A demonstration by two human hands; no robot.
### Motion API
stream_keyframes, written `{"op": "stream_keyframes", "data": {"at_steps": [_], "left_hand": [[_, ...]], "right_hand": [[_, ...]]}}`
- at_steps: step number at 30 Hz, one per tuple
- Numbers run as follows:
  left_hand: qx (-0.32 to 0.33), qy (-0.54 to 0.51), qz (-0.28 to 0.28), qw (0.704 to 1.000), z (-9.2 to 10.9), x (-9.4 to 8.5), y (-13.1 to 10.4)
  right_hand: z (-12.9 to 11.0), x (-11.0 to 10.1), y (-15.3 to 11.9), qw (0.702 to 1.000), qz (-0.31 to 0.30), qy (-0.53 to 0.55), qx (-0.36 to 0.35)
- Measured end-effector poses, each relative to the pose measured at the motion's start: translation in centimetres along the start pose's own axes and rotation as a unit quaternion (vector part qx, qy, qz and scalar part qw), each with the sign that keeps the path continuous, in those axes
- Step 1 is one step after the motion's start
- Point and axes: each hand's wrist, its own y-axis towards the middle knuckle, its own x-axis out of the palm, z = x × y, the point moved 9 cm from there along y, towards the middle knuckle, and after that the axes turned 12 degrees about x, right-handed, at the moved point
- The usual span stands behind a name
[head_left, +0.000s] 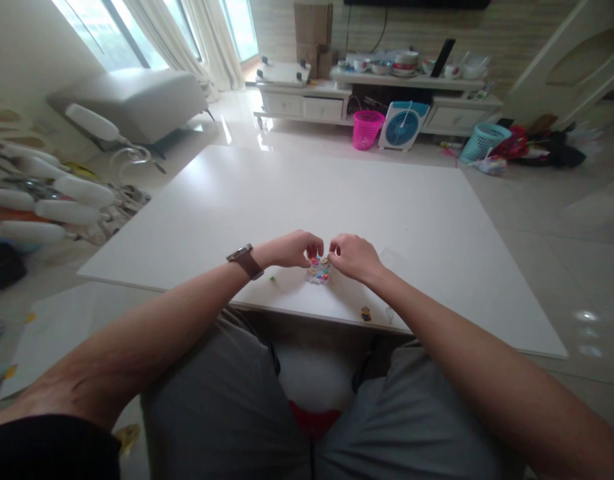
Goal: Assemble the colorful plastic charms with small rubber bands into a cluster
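Observation:
A small clear compartment box (317, 281) sits near the table's front edge, with little bright pieces in red, blue, green and yellowish colours inside; they are too small to name. Over its far left side curls my left hand (301, 249), thumb and fingers bent down at the pieces. My right hand (355, 257) is pinched at the box's far right corner. Whatever lies between the fingertips of either hand is too small to make out. A tiny green piece (272, 278) lies left of the box. To the right are a yellow cartoon figure (366, 313) and a small clear piece (389, 314).
A flat transparent sheet or lid (393, 258) lies beyond my right wrist on the white table (337, 193). Across the floor stand a pink basket (367, 131), a blue fan (403, 127) and a low cabinet (324, 108). A lamp with white shades (81, 191) is at the left.

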Motion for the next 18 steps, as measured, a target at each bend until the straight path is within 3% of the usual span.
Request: {"op": "stream_keyframes", "data": {"at_steps": [6,11,18], "left_hand": [[0.026,0.004,-0.010,1.000,1.0,2.1,2.0],[0.031,-0.002,0.005,1.000,0.9,2.7,2.7],[0.015,0.021,-0.030,0.999,0.8,3.3,3.0]], "right_hand": [[1.0,-0.5,0.1,1.000,0.011,-0.004,0.008],[2.0,-0.8,0.1,1.000,0.010,0.001,0.011],[2.4,-1.0,-0.1,1.000,0.002,0.017,0.008]]}}
